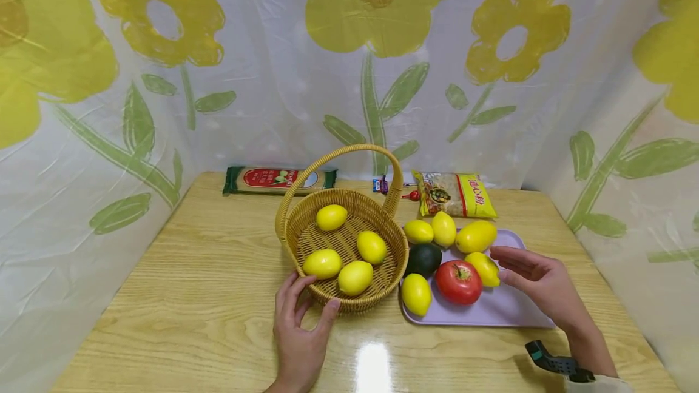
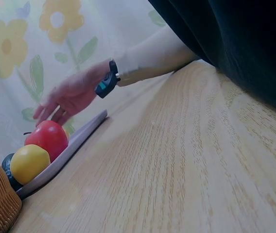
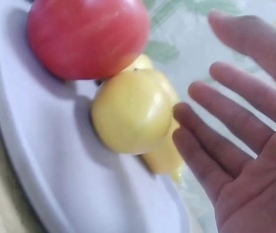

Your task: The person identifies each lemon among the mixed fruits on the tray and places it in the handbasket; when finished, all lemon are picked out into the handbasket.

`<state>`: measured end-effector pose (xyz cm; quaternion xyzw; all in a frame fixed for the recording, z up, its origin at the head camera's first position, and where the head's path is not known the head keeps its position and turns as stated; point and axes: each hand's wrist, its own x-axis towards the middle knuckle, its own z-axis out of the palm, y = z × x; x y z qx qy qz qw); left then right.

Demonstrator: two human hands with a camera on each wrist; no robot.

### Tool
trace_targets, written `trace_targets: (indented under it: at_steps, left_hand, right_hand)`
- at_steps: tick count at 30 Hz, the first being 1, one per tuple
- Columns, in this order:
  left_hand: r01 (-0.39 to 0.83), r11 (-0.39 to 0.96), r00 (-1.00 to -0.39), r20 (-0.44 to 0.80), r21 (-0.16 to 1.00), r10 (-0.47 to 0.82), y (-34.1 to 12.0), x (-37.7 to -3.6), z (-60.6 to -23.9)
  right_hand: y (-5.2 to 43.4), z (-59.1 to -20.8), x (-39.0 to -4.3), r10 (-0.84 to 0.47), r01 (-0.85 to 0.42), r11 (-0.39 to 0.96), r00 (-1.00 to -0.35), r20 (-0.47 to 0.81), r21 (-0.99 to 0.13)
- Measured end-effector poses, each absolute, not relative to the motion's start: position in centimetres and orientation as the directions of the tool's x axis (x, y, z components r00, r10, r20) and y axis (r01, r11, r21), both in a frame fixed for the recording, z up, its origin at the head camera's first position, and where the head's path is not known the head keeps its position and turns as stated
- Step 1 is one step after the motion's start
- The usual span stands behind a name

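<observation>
A pale wooden table [image 1: 207, 296] carries a round woven wicker basket with an arched handle [image 1: 393, 246], which holds four yellow lemons [image 1: 355, 277], and just right of it a flat lilac plastic tray [image 1: 505, 311] bearing a red tomato [image 1: 458, 281], a dark green avocado [image 1: 425, 258], more yellow lemons and a small yellow pepper [image 1: 483, 268] lying at the tomato's right. The left hand [image 1: 302, 332] rests on the table with fingers and thumb spread against the basket's near wall, steadying it without curling round anything. The right hand [image 1: 537, 281] hovers over the tray's right side, fingers straight and slightly apart, tips just beside the yellow pepper, holding nothing. Behind, a green flat packet [image 1: 273, 179] and a yellow snack bag [image 1: 455, 194] lie against the flowered curtain. The right wrist view alone shows the open palm facing the yellow fruit beside the tomato; the left wrist view alone shows a dark wrist strap [image 2: 108, 83] on the right arm
</observation>
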<state>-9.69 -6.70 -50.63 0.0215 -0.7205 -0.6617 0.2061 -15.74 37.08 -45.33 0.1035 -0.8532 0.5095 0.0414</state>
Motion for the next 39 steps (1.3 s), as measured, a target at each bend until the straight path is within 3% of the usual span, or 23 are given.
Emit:
trace_targets:
  at_steps: [6,11,14,18,23,29,35,39]
  left_hand:
    - [0.228,0.114,-0.916,0.253,0.967,-0.311,-6.7,-9.7,-50.7]
    - [0.232,0.101,-0.916,0.252,0.967,-0.311,-6.8,-9.8,-50.7]
    - [0.231,0.097,-0.917,0.250,0.968,-0.310,-6.8,-9.8,-50.7]
    - [0.230,0.100,-0.919,0.250,0.968,-0.306,-6.7,-9.8,-50.8]
    - [0.227,0.097,-0.921,0.246,0.969,-0.301,-6.8,-9.8,-50.7]
    - [0.220,0.102,-0.924,0.241,0.970,-0.298,-6.8,-9.8,-50.7]
    - [0.222,0.114,-0.922,0.246,0.968,-0.298,-6.8,-9.9,-50.8]
    - [0.228,0.112,-0.920,0.252,0.967,-0.299,-6.8,-9.9,-50.7]
  right_hand:
    - [36.7,-46.7,-16.5,-0.095,-0.171,0.622,-0.985,0.143,-0.764]
    - [36.5,-46.9,-16.7,-0.077,-0.137,0.681,-0.990,0.115,-0.720]
    - [36.8,-46.6,-16.6,-0.068,-0.150,0.670,-0.988,0.141,-0.727]
    - [36.4,-44.8,-15.8,-0.092,-0.211,0.559,-0.977,0.193,-0.802]
    - [33.5,-41.4,-15.7,-0.262,-0.314,0.434,-0.941,0.215,-0.845]
    - [27.8,-38.7,-17.8,-0.520,-0.419,0.368,-0.833,0.190,-0.830]
    - [22.2,-38.3,-19.8,-0.702,-0.516,0.422,-0.707,0.091,-0.745]
    - [19.1,-38.6,-20.4,-0.731,-0.566,0.475,-0.680,0.056,-0.674]
